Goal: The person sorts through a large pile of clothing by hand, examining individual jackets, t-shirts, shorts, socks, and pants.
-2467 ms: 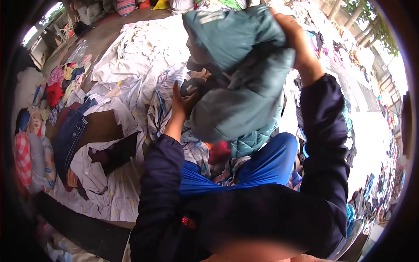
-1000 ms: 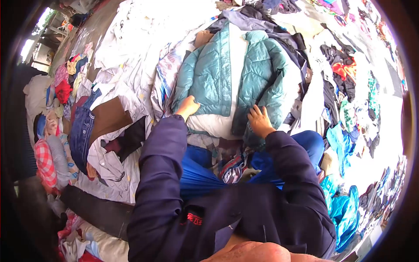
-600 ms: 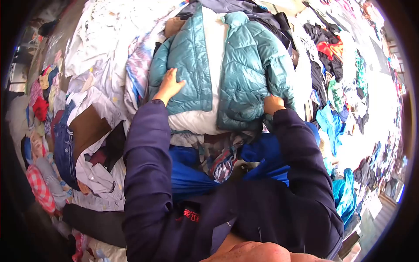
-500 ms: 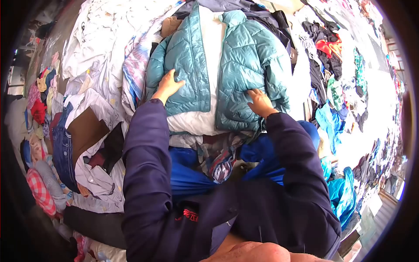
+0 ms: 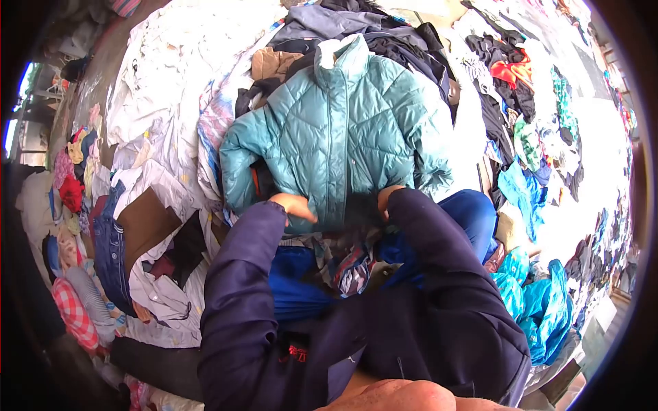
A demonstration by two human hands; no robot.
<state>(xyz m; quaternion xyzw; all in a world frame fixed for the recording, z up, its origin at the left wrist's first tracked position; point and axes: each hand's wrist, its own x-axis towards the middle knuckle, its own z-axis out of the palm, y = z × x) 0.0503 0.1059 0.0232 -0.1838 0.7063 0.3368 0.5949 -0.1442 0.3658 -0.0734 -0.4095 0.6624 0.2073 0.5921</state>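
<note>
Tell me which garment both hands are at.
The teal quilted jacket, in the middle: the left hand and right hand are at its lower edge. The denim garment lies off left, untouched.

Floor (image 5: 107, 60), grey-brown, largely covered with cloth.
On it: white sheeting (image 5: 168, 79), spread and creased; alongside, small coloured garments (image 5: 71, 192), heaped.

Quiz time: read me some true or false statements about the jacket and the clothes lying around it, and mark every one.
The left hand and right hand are at the lower part of the teal jacket. True.
The jacket's front edges are spread wide apart. False: they meet down the middle.
Denim clothing lies on the person's left. True.
The jacket's collar points toward the person. False: it points away.
</note>
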